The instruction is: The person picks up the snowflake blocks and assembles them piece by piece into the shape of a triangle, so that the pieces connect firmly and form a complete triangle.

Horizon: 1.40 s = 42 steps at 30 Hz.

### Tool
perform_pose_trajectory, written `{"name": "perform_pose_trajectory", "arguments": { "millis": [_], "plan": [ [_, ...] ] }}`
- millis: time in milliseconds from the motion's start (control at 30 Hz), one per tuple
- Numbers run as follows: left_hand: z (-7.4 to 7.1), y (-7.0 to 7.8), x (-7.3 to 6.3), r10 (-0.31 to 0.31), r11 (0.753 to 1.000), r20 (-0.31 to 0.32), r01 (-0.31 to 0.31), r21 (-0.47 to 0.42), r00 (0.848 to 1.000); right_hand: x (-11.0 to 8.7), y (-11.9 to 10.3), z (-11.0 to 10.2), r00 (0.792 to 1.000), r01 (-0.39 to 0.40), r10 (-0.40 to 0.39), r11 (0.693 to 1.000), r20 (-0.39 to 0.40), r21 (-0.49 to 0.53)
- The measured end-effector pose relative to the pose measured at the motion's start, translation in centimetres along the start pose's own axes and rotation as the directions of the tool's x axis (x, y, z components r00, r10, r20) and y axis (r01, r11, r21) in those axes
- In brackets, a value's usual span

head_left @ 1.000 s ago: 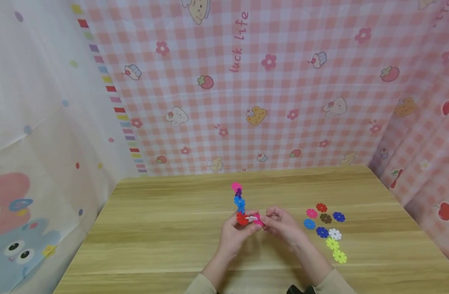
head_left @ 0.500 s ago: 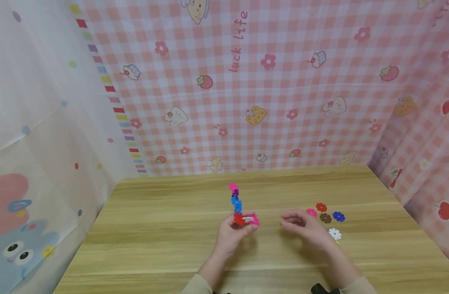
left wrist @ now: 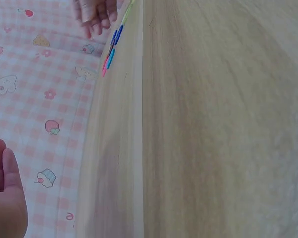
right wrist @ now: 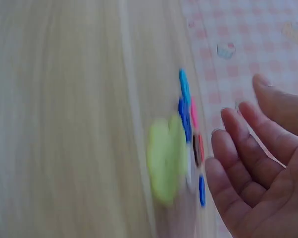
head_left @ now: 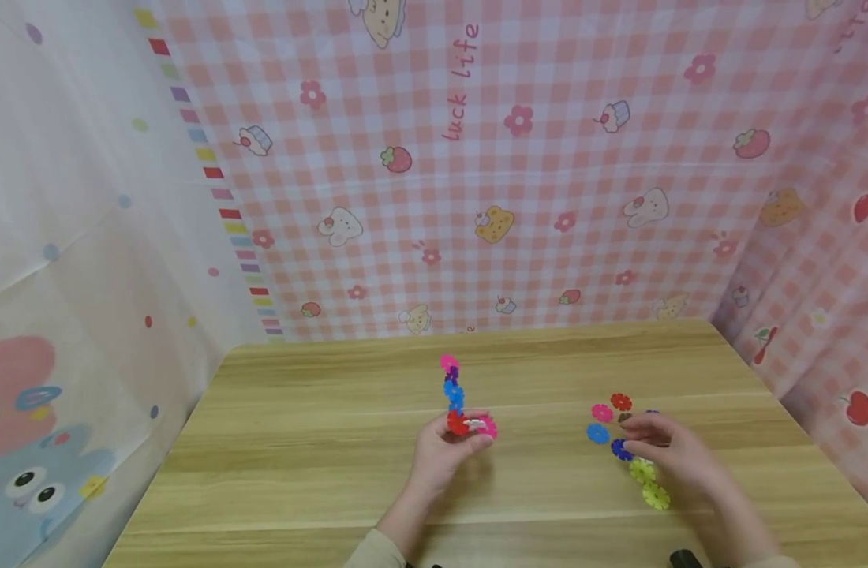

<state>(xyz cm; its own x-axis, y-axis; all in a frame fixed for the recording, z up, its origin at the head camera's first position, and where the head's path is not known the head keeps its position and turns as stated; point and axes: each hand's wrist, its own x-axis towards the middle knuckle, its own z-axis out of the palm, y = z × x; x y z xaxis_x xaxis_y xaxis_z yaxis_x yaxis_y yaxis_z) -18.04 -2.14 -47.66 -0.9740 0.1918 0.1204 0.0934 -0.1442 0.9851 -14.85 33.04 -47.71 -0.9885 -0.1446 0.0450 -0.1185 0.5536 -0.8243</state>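
Observation:
My left hand (head_left: pixel 437 457) grips a chain of interlocking snowflake discs near its lower end, above the wooden table. From the top the chain runs through a pink disc (head_left: pixel 449 363), a purple one, blue ones (head_left: pixel 453 391) and a red disc (head_left: pixel 457 424). A white disc and a pink disc (head_left: pixel 488 427) lead off sideways by the thumb. My right hand (head_left: pixel 679 457) hovers over the loose discs on the right, its fingers loosely bent and nothing held. In the right wrist view its fingertips (right wrist: pixel 216 166) stand apart from the discs. It partly covers the brown, white and one dark blue disc.
Loose discs lie in a cluster: red (head_left: pixel 621 401), pink (head_left: pixel 602 413), light blue (head_left: pixel 598 433), dark blue (head_left: pixel 622 450) and two yellow-green ones (head_left: pixel 656 496). The wooden table (head_left: pixel 299 473) ends at a pink checked cloth (head_left: pixel 420 260) behind.
My right hand has let go of the chain's pink end disc and moved right to the loose discs. The left hand still grips the chain and has shifted slightly left.

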Motion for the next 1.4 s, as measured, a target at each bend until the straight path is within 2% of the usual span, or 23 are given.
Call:
{"name": "perform_pose_trajectory", "arguments": {
  "millis": [100, 200, 500, 733, 933, 1200, 1400],
  "plan": [
    [-0.1, 0.0, 0.0, 0.011, 1.000, 0.002, -0.011, 0.008, 1.000, -0.6, 0.7, -0.7, 1.000, -0.008, 0.008, 0.998, -0.002, -0.055],
    [-0.1, 0.0, 0.0, 0.015, 1.000, 0.005, -0.015, 0.006, 1.000, -1.1, 1.5, -1.2, 1.000, 0.017, -0.017, 0.997, -0.005, -0.077],
    [-0.1, 0.2, 0.0, -0.002, 1.000, 0.001, 0.002, -0.011, 1.000, -1.4, 3.8, -1.9, 0.993, 0.113, -0.114, 0.992, -0.017, -0.062],
    [-0.1, 0.3, 0.0, 0.017, 1.000, 0.006, -0.017, 0.000, 1.000, -1.0, 4.0, -2.0, 0.990, 0.142, -0.142, 0.982, 0.009, -0.126],
    [0.1, 0.4, -0.1, 0.009, 1.000, -0.004, -0.009, -0.015, 1.000, -0.8, 4.3, -1.8, 0.990, 0.141, -0.140, 0.977, 0.017, -0.161],
    [0.2, 0.4, -0.3, -0.004, 1.000, -0.012, 0.004, -0.024, 1.000, -0.6, 4.9, -1.6, 0.984, 0.174, -0.178, 0.973, -0.012, -0.154],
    [0.2, 0.3, -0.2, -0.007, 1.000, -0.001, 0.007, -0.010, 1.000, -0.6, 4.7, -1.6, 0.986, 0.162, -0.164, 0.976, -0.003, -0.147]
  ]
}}
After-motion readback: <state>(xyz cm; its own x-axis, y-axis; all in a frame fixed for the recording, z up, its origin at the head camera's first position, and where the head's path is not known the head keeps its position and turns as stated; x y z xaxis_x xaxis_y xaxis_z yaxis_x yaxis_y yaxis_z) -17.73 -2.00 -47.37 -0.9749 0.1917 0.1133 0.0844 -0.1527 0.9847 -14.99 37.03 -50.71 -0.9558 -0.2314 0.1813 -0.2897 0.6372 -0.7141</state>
